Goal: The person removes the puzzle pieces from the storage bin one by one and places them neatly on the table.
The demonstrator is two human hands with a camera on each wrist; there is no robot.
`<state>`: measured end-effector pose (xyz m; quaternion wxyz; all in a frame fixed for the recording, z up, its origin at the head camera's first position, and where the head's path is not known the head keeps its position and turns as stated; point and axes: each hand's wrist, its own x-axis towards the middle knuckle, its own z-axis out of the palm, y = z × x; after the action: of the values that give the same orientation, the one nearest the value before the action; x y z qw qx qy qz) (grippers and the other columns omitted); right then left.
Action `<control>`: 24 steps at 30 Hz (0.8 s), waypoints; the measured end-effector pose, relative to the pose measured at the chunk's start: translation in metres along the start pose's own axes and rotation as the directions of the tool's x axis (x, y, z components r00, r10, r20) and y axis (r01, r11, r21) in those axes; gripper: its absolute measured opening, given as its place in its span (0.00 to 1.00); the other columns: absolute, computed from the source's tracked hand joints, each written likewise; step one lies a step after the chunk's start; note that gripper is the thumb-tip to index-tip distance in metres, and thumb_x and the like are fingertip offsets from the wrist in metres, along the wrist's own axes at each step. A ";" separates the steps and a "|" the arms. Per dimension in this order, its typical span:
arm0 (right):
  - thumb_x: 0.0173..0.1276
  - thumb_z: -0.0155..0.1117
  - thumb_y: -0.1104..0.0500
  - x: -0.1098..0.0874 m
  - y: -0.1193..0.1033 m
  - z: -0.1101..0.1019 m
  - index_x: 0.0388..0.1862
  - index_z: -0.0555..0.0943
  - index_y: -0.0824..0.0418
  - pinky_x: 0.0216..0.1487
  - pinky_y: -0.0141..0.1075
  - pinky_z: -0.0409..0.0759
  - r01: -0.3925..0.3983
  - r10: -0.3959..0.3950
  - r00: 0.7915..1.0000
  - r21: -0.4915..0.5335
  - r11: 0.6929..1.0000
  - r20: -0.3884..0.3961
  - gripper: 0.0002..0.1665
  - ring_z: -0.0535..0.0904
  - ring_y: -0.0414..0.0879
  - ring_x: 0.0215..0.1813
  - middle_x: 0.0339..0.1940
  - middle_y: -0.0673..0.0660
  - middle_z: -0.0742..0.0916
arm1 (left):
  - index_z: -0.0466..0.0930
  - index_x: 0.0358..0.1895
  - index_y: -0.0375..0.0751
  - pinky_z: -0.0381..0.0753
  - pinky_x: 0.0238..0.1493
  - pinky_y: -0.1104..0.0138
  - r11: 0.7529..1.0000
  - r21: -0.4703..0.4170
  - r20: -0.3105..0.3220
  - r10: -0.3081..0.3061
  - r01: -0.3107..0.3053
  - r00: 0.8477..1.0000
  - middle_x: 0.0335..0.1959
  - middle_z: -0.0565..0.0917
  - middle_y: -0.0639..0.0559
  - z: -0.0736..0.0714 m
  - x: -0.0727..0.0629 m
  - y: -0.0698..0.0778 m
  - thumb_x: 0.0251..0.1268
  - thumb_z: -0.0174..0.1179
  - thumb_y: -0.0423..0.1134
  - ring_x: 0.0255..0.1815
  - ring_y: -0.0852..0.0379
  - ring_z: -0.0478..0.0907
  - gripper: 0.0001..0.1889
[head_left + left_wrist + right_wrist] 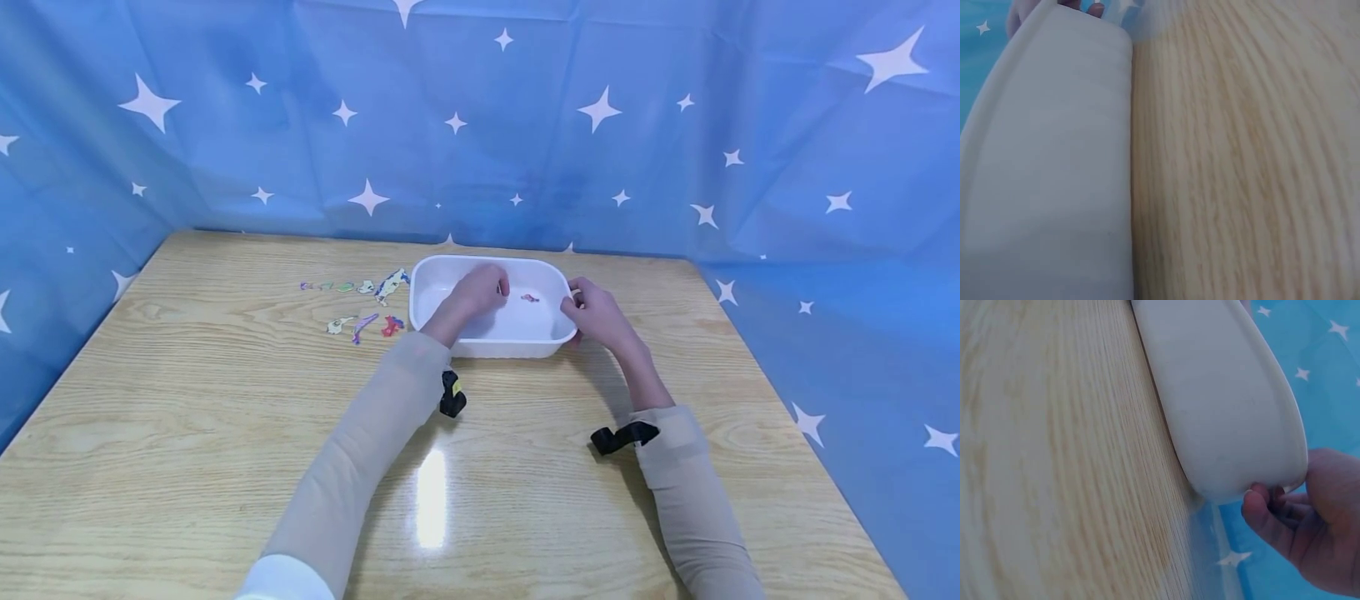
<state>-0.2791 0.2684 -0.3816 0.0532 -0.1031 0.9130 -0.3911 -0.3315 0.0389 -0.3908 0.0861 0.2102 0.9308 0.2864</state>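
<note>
A white oblong basin [498,348] stands on the wooden table with its long side toward me. My left hand [480,290] reaches down into it from the front left, fingers curled toward the floor of the basin; I cannot tell whether they hold anything. A small reddish cut-out piece [530,297] lies on the basin floor just right of that hand. At the basin's right end, my right hand [596,315] grips the rim, thumb on the inner side. In the right wrist view, the fingers of the right hand [1329,519] curl round the end of the basin [1229,400].
Left of the basin lie several small colourful cut-outs in two rows, among them a blue-and-cream piece [390,286], a red-and-blue piece [392,326] and a purple piece [364,327]. A blue star-patterned curtain [480,167] hangs behind the wooden table [225,417].
</note>
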 end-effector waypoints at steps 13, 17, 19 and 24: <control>0.76 0.49 0.59 -0.001 -0.003 -0.001 0.68 0.67 0.71 0.26 0.47 0.85 -0.010 0.010 1.000 -0.022 1.000 0.002 0.26 0.82 0.54 0.20 0.37 0.67 0.81 | 0.84 0.40 0.38 0.77 0.53 0.61 0.997 0.082 -0.008 -0.009 0.010 1.000 0.43 0.82 0.47 -0.001 -0.002 0.001 0.67 0.65 0.33 0.47 0.51 0.76 0.03; 0.76 0.49 0.59 -0.001 -0.003 -0.001 0.68 0.67 0.71 0.26 0.48 0.85 -0.010 0.010 1.000 -0.026 1.000 -0.001 0.26 0.82 0.53 0.20 0.37 0.67 0.81 | 0.83 0.40 0.39 0.77 0.50 0.62 1.000 -0.013 0.010 -0.011 0.011 1.000 0.40 0.80 0.47 -0.001 -0.004 0.002 0.66 0.68 0.34 0.43 0.51 0.75 0.05; 0.76 0.49 0.59 -0.001 -0.002 -0.001 0.68 0.67 0.71 0.26 0.48 0.85 -0.010 0.010 1.000 -0.022 1.000 -0.001 0.26 0.82 0.53 0.20 0.37 0.67 0.81 | 0.82 0.40 0.39 0.77 0.49 0.63 0.999 -0.053 0.010 -0.007 0.007 1.000 0.39 0.80 0.48 -0.001 -0.004 0.002 0.65 0.69 0.34 0.42 0.52 0.75 0.05; 0.76 0.49 0.59 -0.001 -0.002 0.000 0.68 0.67 0.71 0.26 0.48 0.85 -0.011 0.011 1.000 -0.018 1.000 0.000 0.25 0.82 0.54 0.21 0.38 0.68 0.81 | 0.83 0.39 0.37 0.77 0.45 0.65 0.993 -0.116 0.008 0.021 -0.020 1.000 0.37 0.82 0.48 -0.003 -0.005 0.000 0.66 0.67 0.32 0.39 0.53 0.77 0.03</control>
<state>-0.2780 0.2677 -0.3800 0.0543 -0.0988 0.9170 -0.3827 -0.3281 0.0353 -0.3878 0.0994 0.2154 0.9100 0.3400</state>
